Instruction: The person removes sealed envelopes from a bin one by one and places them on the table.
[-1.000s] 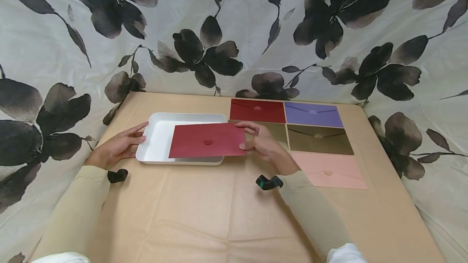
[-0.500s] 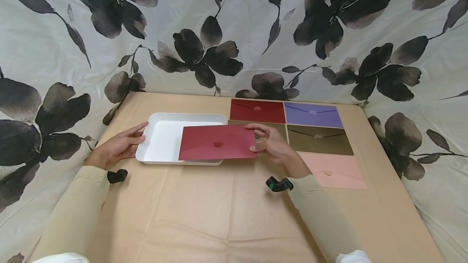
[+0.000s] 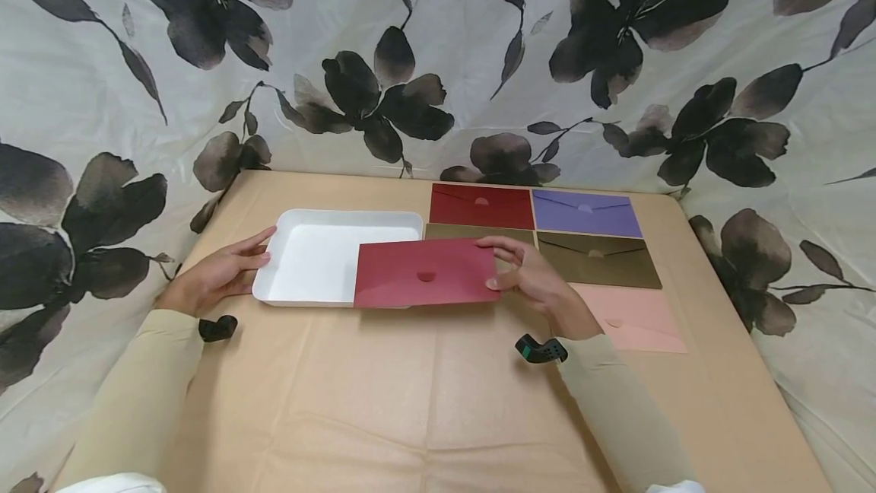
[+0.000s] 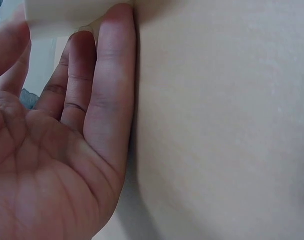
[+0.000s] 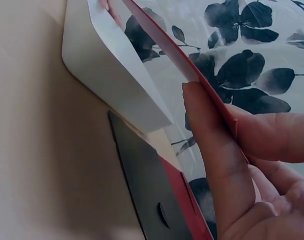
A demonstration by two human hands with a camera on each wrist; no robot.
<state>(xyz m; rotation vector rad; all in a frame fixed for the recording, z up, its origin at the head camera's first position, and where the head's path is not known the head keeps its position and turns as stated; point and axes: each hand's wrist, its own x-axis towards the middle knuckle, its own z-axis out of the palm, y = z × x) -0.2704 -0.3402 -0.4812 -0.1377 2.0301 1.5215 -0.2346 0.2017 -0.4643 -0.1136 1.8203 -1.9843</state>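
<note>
A red envelope (image 3: 426, 274) with a round seal on its flap is held by my right hand (image 3: 537, 276), which pinches its right end between thumb and fingers. The envelope (image 5: 179, 55) is raised, seen nearly edge-on in the right wrist view, and overlaps the right part of a white tray (image 3: 311, 249) in the head view. At the tray's left end, my left hand (image 3: 222, 272) touches the wall with its fingers fairly straight. The left wrist view has its fingertips right at the tray wall (image 4: 56, 17).
To the right lie a dark red envelope (image 3: 481, 205), a purple one (image 3: 587, 214), a brown one (image 3: 598, 261) and a pink one (image 3: 633, 318). An olive envelope (image 3: 479, 232) is partly hidden. Floral cloth (image 3: 479, 44) hangs behind the table (image 3: 383, 402).
My right hand has moved right and slightly toward me with the red envelope, uncovering more of the tray's inside. The left hand has stayed at the tray's left end.
</note>
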